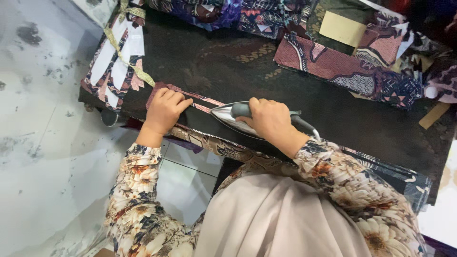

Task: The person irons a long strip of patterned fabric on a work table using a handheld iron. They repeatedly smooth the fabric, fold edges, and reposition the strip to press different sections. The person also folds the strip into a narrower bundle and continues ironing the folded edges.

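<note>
We see our right hand [270, 119] wrapped shut around the grey handle of the iron [238, 120], fingers curled over the top. The iron lies flat on the dark table [333, 114], its pointed nose aimed toward our left hand [164, 110]. A cord runs off the back of the handle past our right wrist.

Our left hand presses down on a narrow pink strip [202, 103] of patterned cloth, fingers bent and tips flat on it; it pins the strip rather than clasping it. The strip runs from under that hand to the iron's nose, which touches or just covers its end; we cannot tell which. Between hand and iron only a short stretch of strip shows.

At the table's far left corner lies a stack of white and pink pieces [114, 62] with a yellowish ribbon [124, 52] trailing across them, near our left hand but apart from it. Beyond the iron, well apart, lies a large maroon patterned cloth [333, 66], with a tan card [342, 28] beyond it. More dark patterned fabrics [228, 12] are heaped along the far edge. Another printed cloth [214, 145] hangs over the near edge just beneath our wrists. Nothing lies on the strip ahead of the iron except our own fingers.
</note>
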